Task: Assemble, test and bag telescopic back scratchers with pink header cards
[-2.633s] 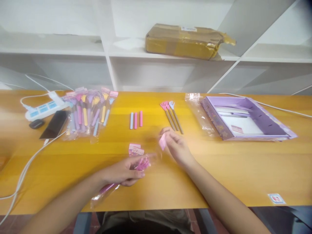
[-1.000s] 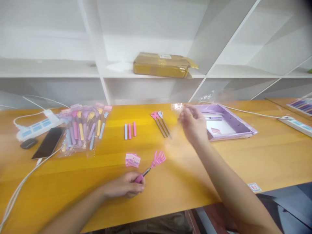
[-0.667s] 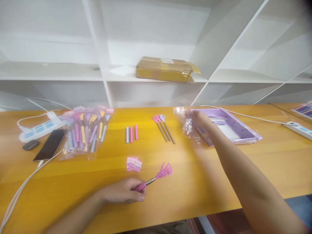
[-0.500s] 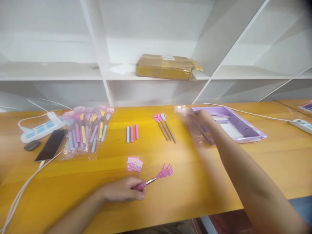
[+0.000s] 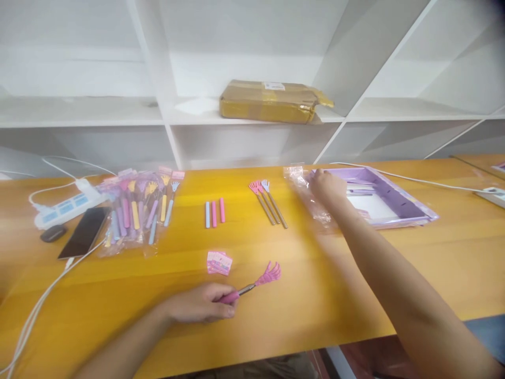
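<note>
My left hand is wrapped round the pink handle of a back scratcher, its metal rod and pink claw head pointing right above the table. Beyond it lie small pink printed cards in an overlapping pile. My right hand is closed in a pinch among the clear plastic bags along the left side of a purple box; its fingertips are partly hidden. Pink and blue handle sleeves lie in a row. Right of them are three scratcher rods with pink and blue claw heads.
Bagged scratchers are heaped at the left, beside a phone, a black oval object and a power strip with white cables. A taped cardboard box rests on the shelf behind. Another power strip is at the right edge.
My right hand has shifted slightly at the plastic bags and its fingers have drawn together. The left hand keeps the back scratcher in nearly the same place. The view has tilted slightly.
</note>
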Demonstrator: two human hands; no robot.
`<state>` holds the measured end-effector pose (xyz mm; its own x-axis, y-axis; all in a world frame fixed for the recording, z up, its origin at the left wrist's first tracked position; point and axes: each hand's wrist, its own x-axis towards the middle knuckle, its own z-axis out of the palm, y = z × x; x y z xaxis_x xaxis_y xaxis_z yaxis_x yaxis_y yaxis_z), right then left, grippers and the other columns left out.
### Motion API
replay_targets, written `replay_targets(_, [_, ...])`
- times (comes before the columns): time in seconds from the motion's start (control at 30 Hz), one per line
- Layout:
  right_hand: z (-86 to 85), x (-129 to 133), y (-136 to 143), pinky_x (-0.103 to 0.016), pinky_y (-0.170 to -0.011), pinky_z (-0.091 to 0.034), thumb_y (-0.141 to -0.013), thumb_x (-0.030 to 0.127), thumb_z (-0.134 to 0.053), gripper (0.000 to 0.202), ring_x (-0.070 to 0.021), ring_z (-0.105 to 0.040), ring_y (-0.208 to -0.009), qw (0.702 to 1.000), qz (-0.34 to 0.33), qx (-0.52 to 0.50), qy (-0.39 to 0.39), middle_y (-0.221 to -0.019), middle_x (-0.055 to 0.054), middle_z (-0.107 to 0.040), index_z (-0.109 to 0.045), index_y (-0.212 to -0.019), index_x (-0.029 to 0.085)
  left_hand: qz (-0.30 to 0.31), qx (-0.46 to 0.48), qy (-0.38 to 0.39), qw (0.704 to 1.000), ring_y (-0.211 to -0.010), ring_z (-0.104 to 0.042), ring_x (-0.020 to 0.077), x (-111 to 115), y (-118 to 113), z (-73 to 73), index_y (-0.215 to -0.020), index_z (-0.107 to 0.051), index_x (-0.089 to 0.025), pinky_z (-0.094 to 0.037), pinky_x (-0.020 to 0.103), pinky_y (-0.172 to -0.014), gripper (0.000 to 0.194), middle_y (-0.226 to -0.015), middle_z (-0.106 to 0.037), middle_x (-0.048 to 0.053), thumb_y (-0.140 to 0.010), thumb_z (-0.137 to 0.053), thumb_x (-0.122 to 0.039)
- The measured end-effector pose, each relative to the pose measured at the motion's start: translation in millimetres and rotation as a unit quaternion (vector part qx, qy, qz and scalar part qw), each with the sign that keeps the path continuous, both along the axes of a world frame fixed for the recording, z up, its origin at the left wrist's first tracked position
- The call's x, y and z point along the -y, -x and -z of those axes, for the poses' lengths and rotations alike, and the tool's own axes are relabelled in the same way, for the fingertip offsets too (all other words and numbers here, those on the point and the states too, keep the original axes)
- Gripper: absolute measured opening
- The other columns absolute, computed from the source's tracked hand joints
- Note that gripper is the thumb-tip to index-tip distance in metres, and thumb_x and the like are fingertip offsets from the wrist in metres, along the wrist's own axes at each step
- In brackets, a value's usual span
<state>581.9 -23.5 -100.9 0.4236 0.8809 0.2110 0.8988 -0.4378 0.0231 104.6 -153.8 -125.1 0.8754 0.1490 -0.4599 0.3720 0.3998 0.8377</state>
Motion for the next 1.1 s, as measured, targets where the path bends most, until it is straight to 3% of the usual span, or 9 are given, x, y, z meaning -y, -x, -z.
replay_targets(0.13, [10.0,39,62,-0.036,-0.081,-0.048,-0.107,0.04,-0.039,0.037,-0.0263,-0.066,-0.089,0.974,-0.095,-0.169,-0.118,-0.1,-0.015,-0.072,-0.067,-0.112,0.017,-0.063,0.064,0.076,0.993,-0.055,-0.017,0.009,1,1,2.5,-0.093,-0.046,-0.021,-0.012,0.028,-0.052,0.043,-0.068,-0.028,-0.009,-0.1,-0.059,-0.061])
replay_targets(0.23, [29.4,89,129,-0.033,-0.072,-0.048,-0.11,0.054,-0.024,0.054,-0.0211,-0.057,-0.072,0.848,-0.273,-0.439,-0.118,-0.079,-0.005,-0.061,-0.065,-0.115,0.02,-0.088,0.072,0.038,0.993,-0.055,-0.017,0.0095,1,1,1.5,-0.094,-0.045,-0.022,-0.013,0.027,-0.052,0.045,-0.069,-0.027,-0.008,-0.101,-0.052,-0.065])
replay_targets(0.33, [42.9,137,191,-0.031,-0.071,-0.048,-0.105,0.069,-0.036,0.057,-0.0191,-0.054,-0.076,0.689,-0.437,-0.578,-0.01,-0.092,-0.005,-0.062,-0.061,-0.121,0.021,-0.146,0.002,-0.201,0.969,-0.057,-0.028,0.0115,6,-2,1.9,-0.088,-0.044,-0.022,-0.022,0.026,-0.055,0.038,-0.069,-0.034,-0.006,-0.105,-0.046,-0.056])
replay_targets(0.4, [46.3,159,220,-0.029,-0.07,-0.046,-0.103,0.067,-0.047,0.05,-0.0169,-0.052,-0.076,0.648,-0.472,-0.598,0.001,-0.09,-0.004,-0.061,-0.062,-0.11,0.019,-0.165,-0.074,-0.428,0.885,-0.061,-0.041,0.014,13,-6,5.2,-0.084,-0.046,-0.022,-0.027,0.027,-0.06,0.025,-0.071,-0.047,-0.002,-0.103,-0.049,-0.039])
replay_targets(0.47, [47.6,170,237,-0.026,-0.068,-0.044,-0.105,0.06,-0.051,0.044,-0.0143,-0.049,-0.071,0.637,-0.474,-0.608,0.002,-0.079,-0.001,-0.057,-0.063,-0.097,0.018,-0.137,-0.134,-0.581,0.791,-0.066,-0.052,0.0175,19,-10,10.6,-0.084,-0.053,-0.021,-0.031,0.029,-0.064,0.013,-0.074,-0.059,0.002,-0.097,-0.052,-0.026])
replay_targets(0.53, [49.0,172,245,-0.025,-0.066,-0.042,-0.107,0.055,-0.051,0.046,-0.0127,-0.048,-0.067,0.628,-0.476,-0.615,0.013,-0.072,0.001,-0.054,-0.065,-0.087,0.016,-0.092,-0.171,-0.644,0.74,-0.069,-0.06,0.0209,23,-13,16.2,-0.088,-0.059,-0.021,-0.035,0.03,-0.064,0.009,-0.078,-0.067,0.006,-0.095,-0.054,-0.023])
replay_targets(0.77, [47.2,170,250,-0.025,-0.058,-0.035,-0.109,0.053,-0.046,0.054,-0.0106,-0.04,-0.063,0.616,-0.474,-0.628,0.021,-0.065,0.003,-0.045,-0.056,-0.071,0.017,-0.015,-0.265,-0.663,0.7,-0.073,-0.074,0.0286,17,-14,20.9,-0.091,-0.071,-0.019,-0.042,0.032,-0.061,0.028,-0.085,-0.079,0.013,-0.102,-0.051,-0.034])
replay_targets(0.93, [40.1,177,247,-0.026,-0.054,-0.026,-0.11,0.041,-0.047,0.049,-0.0075,-0.031,-0.055,0.633,-0.491,-0.598,-0.003,-0.062,0.005,-0.031,-0.035,-0.066,0.02,0.0,-0.224,-0.706,0.672,-0.068,-0.073,0.0258,13,-10,23.4,-0.086,-0.071,-0.018,-0.044,0.03,-0.058,0.025,-0.078,-0.078,0.011,-0.101,-0.053,-0.025])
replay_targets(1.1, [39.0,177,242,-0.026,-0.054,-0.026,-0.11,0.042,-0.046,0.049,-0.0072,-0.031,-0.054,0.639,-0.499,-0.586,-0.019,-0.061,0.006,-0.03,-0.034,-0.068,0.02,-0.012,-0.168,-0.777,0.607,-0.06,-0.069,0.0229,3,-5,25.1,-0.093,-0.072,-0.018,-0.042,0.028,-0.052,0.022,-0.073,-0.075,0.009,-0.095,-0.051,-0.011])
